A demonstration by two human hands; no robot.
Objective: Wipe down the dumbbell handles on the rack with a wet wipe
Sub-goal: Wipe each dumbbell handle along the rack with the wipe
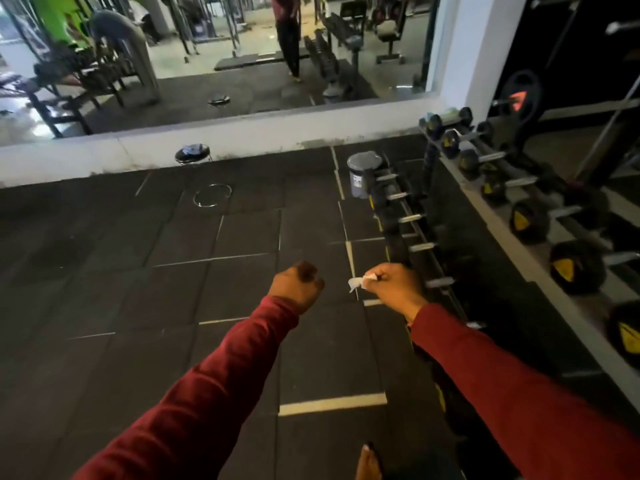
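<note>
From the head view, your right hand (pixel 394 289) sits just right of centre frame, fingers curled and pinching a small white wet wipe (pixel 358 281), which pokes out to the left of your knuckles. Your left hand (pixel 298 284) hangs at centre frame, balled into a fist with nothing in it that shows. Both are out over the dark rubber floor (pixel 173 271), clear of any metal. The rack (pixel 491 216) runs down the right side of the frame, from upper right to lower right, dumbbells (pixel 530 220) lined along its upper tier, and a lower row of pale handles (pixel 440 282) juts out just right of your wipe hand, the nearest one close but not touching. A grey bucket (pixel 363 174) stands at the far end of the lower row, right of centre, upper frame. Here's the worry: that wipe looks bunched very small, so I'd judge it could skim only a strip of each handle or slip from your pinch mid-stroke. The frame is dim and smeared, too, so reaching in fast risks knocking knuckles on a dumbbell head. Your bare foot (pixel 369 462) at bottom centre is near the rack base; mind it.
</note>
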